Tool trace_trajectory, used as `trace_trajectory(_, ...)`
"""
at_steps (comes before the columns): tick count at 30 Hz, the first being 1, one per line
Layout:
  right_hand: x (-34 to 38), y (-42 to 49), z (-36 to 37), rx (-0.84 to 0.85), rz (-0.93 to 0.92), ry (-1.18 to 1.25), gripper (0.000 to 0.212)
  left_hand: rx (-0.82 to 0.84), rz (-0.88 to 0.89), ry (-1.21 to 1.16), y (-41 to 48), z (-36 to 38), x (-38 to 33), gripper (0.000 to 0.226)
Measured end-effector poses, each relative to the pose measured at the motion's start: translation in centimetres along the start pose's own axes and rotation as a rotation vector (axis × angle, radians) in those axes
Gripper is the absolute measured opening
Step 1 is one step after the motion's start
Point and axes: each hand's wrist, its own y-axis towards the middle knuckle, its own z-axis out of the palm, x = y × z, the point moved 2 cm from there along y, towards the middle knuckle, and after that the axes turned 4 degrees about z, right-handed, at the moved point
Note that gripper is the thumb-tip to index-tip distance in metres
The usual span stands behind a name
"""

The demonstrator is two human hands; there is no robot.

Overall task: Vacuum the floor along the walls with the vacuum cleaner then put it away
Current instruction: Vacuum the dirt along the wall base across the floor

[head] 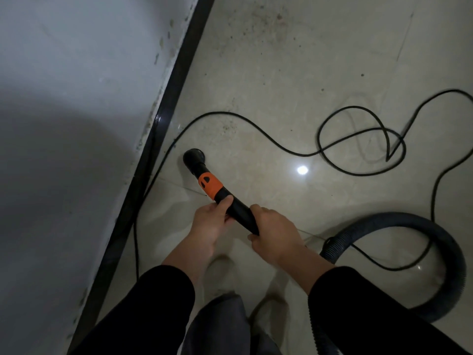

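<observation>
Black hard-plastic vacuum wand with an orange collar point(209, 184) aims its nozzle at the glossy tile floor point(307, 60) near the dark skirting point(176, 83). Left grip point(207, 226) and right grip point(276, 234) both curl round its shaft, which is probably light, stiff and smooth.

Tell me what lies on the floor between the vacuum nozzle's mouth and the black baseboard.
The head view shows a stretch of the black power cord lying between the vacuum nozzle and the baseboard.
</observation>
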Motion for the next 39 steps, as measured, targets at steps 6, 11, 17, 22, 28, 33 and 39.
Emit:
trace_trajectory(6,1.3,1.2,0.0,-0.003,-0.030,0.010,0.034,0.006,0.016,-0.009,0.6,-1.3,-1.0,0.015)
trace_trajectory(11,2.1,2.1,-0.2,-0.013,-0.048,0.010,0.031,0.000,0.040,-0.036,0.9,-1.9,-1.7,0.015)
trace_trajectory(17,2.5,2.7,-0.5,-0.019,-0.076,0.032,0.032,-0.019,0.078,-0.052,0.8,-2.0,-2.4,0.014)
trace_trajectory(22,2.6,3.0,-0.6,-0.027,-0.102,0.056,0.031,-0.045,0.129,-0.035,0.7,-2.2,-2.8,0.017)
trace_trajectory(28,2.8,3.9,-1.0,-0.070,-0.103,0.116,0.029,-0.046,0.193,-0.020,1.3,-2.0,-3.9,0.016)
trace_trajectory(33,3.2,5.4,-1.3,-0.100,-0.106,0.131,0.027,-0.063,0.209,-0.029,2.5,-1.8,-5.2,0.017)
trace_trajectory(39,3.4,6.0,-1.2,-0.064,-0.096,0.131,0.026,-0.069,0.191,-0.013,3.0,-2.3,-5.1,0.017)
